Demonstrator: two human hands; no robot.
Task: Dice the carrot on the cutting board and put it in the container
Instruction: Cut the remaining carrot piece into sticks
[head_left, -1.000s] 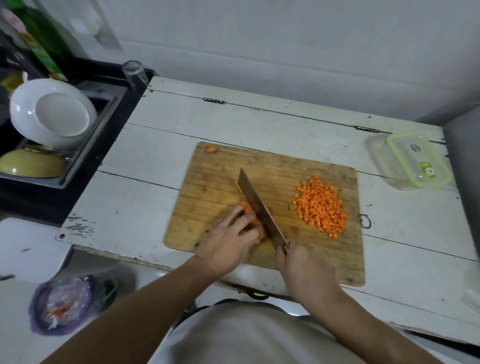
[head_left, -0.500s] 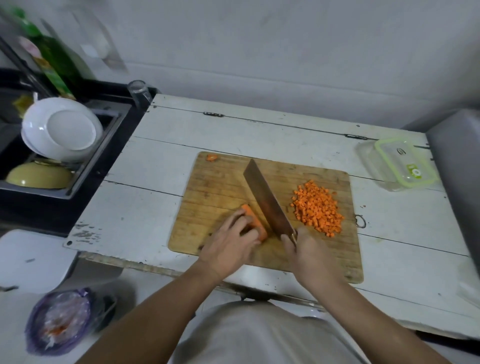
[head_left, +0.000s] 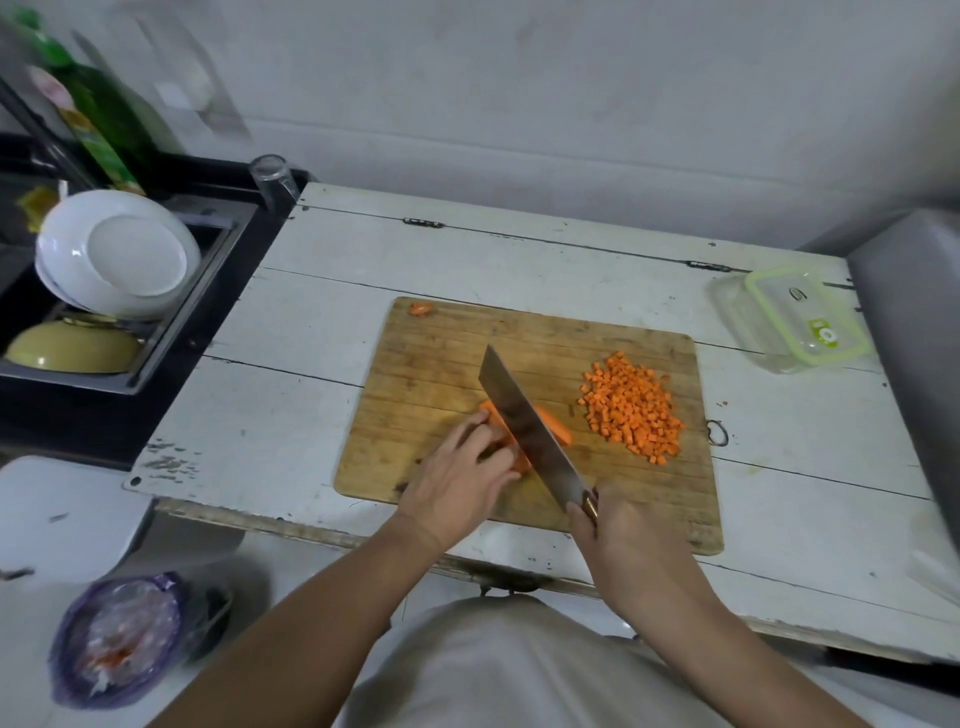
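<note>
A wooden cutting board (head_left: 447, 348) lies on the white table. A piece of carrot (head_left: 556, 425) lies near the board's middle, and my left hand (head_left: 457, 478) holds its near end with curled fingers. My right hand (head_left: 618, 540) grips the handle of a cleaver (head_left: 524, 426), whose blade stands across the carrot. A slice shows to the right of the blade. A heap of diced carrot (head_left: 631, 408) sits on the right part of the board. A small carrot scrap (head_left: 421, 308) lies at the board's far left corner. The clear container (head_left: 789, 322) with a green-rimmed lid stands at the far right.
A sink (head_left: 156, 358) on the left holds white plates (head_left: 117, 254) and a yellow bowl (head_left: 72, 345). A glass (head_left: 271, 176) stands at the table's far left corner. A purple bag (head_left: 117, 639) lies on the floor. A grey object (head_left: 914, 332) borders the table's right side.
The cleaver has shifted left along the carrot, leaving a cut slice to the right of the blade. The camera view moved a little; both hands keep their grip.
</note>
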